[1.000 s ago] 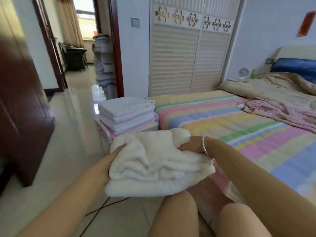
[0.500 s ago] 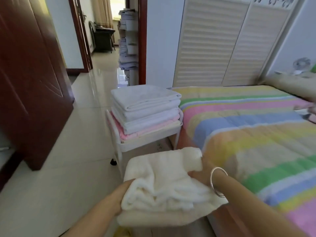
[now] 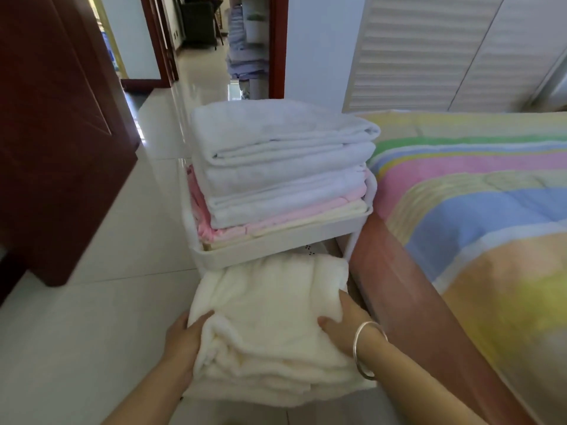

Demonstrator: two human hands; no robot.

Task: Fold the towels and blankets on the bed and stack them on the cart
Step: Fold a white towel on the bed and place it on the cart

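L hand (image 3: 184, 342) & R hand (image 3: 346, 323) are gripping a folded cream blanket (image 3: 270, 317) by its sides, thumbs pressing on top, other fingers hidden under it. It's hanging just in front of the cart (image 3: 276, 246), below the top tray rim. Folded white, pink & yellow towels (image 3: 276, 167) are sitting stacked on the cart. The striped bed (image 3: 475, 194) is lying just R of the cart.

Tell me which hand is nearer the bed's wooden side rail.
Right. The right hand grips the cream towel beside the wooden rail; the left hand grips the towel's opposite edge, with the whole towel between it and the rail.
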